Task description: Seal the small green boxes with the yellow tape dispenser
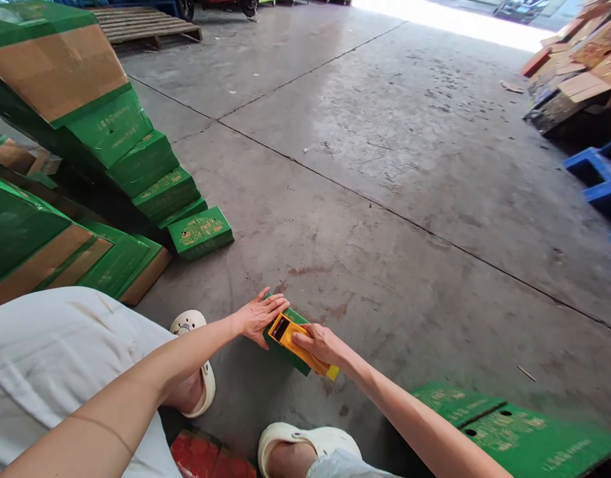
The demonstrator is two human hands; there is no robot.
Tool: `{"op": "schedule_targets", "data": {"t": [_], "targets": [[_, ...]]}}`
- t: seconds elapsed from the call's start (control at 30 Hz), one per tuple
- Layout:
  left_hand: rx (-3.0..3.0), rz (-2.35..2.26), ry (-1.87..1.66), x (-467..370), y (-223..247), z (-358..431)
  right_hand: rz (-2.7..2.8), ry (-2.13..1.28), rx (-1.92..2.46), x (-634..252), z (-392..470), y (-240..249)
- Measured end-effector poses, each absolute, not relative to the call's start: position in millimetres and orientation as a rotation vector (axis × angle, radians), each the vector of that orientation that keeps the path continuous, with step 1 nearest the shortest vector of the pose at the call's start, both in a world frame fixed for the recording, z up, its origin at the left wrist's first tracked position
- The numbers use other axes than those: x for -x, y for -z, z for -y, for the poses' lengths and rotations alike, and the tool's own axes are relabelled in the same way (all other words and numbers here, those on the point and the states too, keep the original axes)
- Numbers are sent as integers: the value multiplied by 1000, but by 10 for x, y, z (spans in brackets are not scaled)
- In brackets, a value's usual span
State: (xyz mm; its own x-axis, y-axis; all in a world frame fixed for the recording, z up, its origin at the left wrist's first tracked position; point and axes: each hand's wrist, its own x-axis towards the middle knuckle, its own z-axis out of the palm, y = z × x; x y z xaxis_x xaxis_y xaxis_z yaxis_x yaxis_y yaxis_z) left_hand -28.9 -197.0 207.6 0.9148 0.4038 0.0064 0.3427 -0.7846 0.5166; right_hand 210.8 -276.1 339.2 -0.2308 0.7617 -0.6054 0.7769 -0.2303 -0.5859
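A small green box [291, 359] lies on the concrete floor in front of me, between and ahead of my feet. My left hand [258, 317] rests flat across its far left end, fingers spread. In my right hand [318, 344] is a yellow-orange handheld device [288, 336] with a dark window at its far end. The fingers wrap around its body, thumb on top. The device lies over the top of the green box and covers much of it; whether its underside presses on the box is hidden.
Green boxes [143, 162] stand stacked at left, with a single green box [202, 232] at their foot. More green boxes [519, 431] lie at lower right. A red package [210, 458] sits between my white clogs [308, 441]. Blue pallets [592, 166] and cartons [584, 86] stand far right.
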Motion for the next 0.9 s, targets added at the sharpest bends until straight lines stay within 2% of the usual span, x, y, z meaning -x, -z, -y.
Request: {"op": "schedule_targets", "data": {"t": [0.23, 0.43, 0.57, 0.9], "targets": [[-2728, -438, -214, 389, -1948, 1925, -1986, 1532, -1911, -2200, 2897, -3426], [-2741, -432, -217, 389, -1982, 1930, -1883, 1642, -1877, -2698, 3135, -3527], [-2733, -445, -203, 370, -2050, 1948, -1890, 1609, -1903, -2902, 3274, -3499], [-2791, -516, -69, 361, -2137, 1984, -1875, 1498, -1897, -2788, 3272, -3372]]}}
